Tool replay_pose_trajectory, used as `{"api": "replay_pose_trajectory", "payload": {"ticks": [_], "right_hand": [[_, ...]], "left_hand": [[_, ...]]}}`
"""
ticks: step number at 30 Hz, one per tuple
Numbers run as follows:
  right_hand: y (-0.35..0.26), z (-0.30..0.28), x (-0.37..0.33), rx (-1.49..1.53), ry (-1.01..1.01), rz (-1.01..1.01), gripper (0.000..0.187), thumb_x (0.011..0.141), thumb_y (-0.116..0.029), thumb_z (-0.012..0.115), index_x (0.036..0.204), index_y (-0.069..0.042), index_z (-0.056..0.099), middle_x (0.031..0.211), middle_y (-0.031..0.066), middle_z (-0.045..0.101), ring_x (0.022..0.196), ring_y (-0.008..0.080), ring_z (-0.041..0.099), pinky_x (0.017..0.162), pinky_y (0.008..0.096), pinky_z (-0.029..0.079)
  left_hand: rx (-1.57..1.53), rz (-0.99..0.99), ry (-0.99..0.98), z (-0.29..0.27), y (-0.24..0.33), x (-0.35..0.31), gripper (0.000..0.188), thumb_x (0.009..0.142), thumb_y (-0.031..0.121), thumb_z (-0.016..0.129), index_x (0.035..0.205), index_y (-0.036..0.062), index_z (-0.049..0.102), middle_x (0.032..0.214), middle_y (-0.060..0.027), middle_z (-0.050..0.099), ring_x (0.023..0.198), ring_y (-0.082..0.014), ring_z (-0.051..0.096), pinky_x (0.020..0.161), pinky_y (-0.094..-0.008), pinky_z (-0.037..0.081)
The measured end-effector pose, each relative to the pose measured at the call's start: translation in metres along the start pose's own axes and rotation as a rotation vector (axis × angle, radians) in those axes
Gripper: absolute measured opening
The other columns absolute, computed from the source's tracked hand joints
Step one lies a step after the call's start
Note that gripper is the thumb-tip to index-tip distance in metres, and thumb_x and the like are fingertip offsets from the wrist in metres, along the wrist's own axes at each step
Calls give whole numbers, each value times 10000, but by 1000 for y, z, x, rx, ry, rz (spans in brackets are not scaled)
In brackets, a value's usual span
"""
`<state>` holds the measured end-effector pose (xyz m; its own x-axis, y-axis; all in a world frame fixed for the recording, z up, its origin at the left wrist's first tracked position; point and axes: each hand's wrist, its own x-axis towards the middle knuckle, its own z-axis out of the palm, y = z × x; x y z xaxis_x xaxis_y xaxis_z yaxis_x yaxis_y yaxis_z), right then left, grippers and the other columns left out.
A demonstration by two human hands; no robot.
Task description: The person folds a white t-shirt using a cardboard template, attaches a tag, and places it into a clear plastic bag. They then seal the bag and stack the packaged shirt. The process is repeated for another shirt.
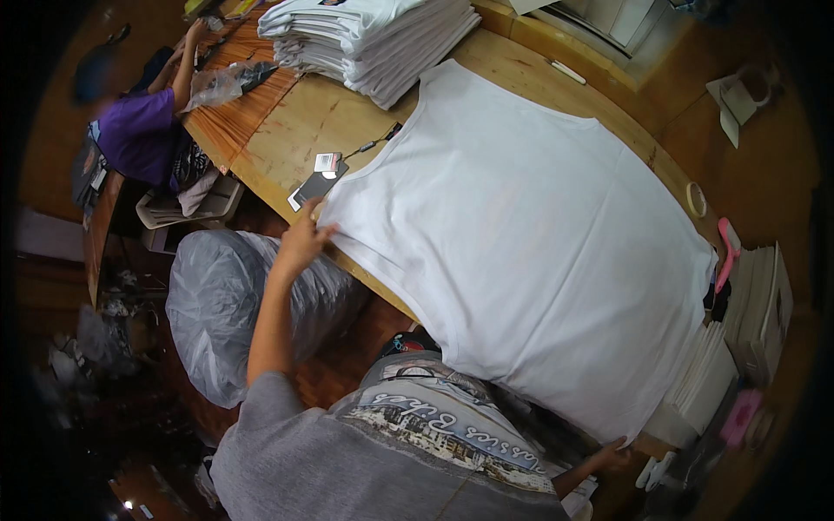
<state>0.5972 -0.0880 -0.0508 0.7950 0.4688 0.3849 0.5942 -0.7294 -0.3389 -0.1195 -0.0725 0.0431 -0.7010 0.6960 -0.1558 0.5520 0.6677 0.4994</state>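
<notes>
A white shirt (521, 217) lies spread over the wooden table, its lower edge hanging past the front near my body. My left hand (301, 241) grips the shirt's left edge, thumb and fingers on either side of the cloth. At the lower right, my right hand (608, 457) pinches a corner of the shirt, which is drawn to a point there. Beside my left hand lie dark and white hang tags (320, 181) with a black cord.
A tall stack of folded white shirts (365, 43) stands at the back. Left below the table sits a big grey plastic bag (217, 304). Thick paper stacks (756, 313), a pink-handled tool (728, 247) and a tape roll (695, 199) line the right. Another person in purple (143, 135) works far left.
</notes>
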Motion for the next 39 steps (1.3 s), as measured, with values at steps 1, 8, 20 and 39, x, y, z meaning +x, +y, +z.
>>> {"api": "replay_pose_trajectory", "payload": {"ticks": [1, 8, 20, 39], "right_hand": [[7, -3, -5, 127, -86, 148, 520, 745, -408, 618, 1044, -11, 467, 979, 143, 510, 822, 269, 512, 736, 404, 430], [37, -16, -10, 1245, -745, 727, 404, 760, -332, 629, 1073, -124, 481, 1006, 4, 547, 714, 109, 496, 518, 264, 373], [32, -34, -9, 1085, -561, 484, 512, 788, -195, 609, 1213, -70, 352, 1097, 89, 486, 945, 199, 477, 726, 357, 402], [-175, -5, -6, 84, -26, -676, 432, 815, -226, 504, 1231, -174, 402, 1309, 99, 336, 1203, 299, 304, 947, 471, 268]], "left_hand": [[-96, 143, 8, 5, 13, -7, 173, 780, 191, 553, 875, 48, 540, 880, -171, 579, 781, -306, 562, 649, -336, 442], [-1142, 270, 9, 14, -12, 17, 125, 760, -64, 496, 825, 34, 539, 896, -7, 536, 787, -119, 520, 736, -220, 413], [-1211, -20, -152, 28, -47, 50, 138, 797, 60, 520, 933, 55, 536, 825, -19, 550, 715, -96, 544, 659, -195, 444], [70, 675, 228, 63, 65, 40, 500, 810, 333, 507, 1261, 174, 363, 1340, -52, 291, 1246, -260, 252, 985, -505, 164]]}}
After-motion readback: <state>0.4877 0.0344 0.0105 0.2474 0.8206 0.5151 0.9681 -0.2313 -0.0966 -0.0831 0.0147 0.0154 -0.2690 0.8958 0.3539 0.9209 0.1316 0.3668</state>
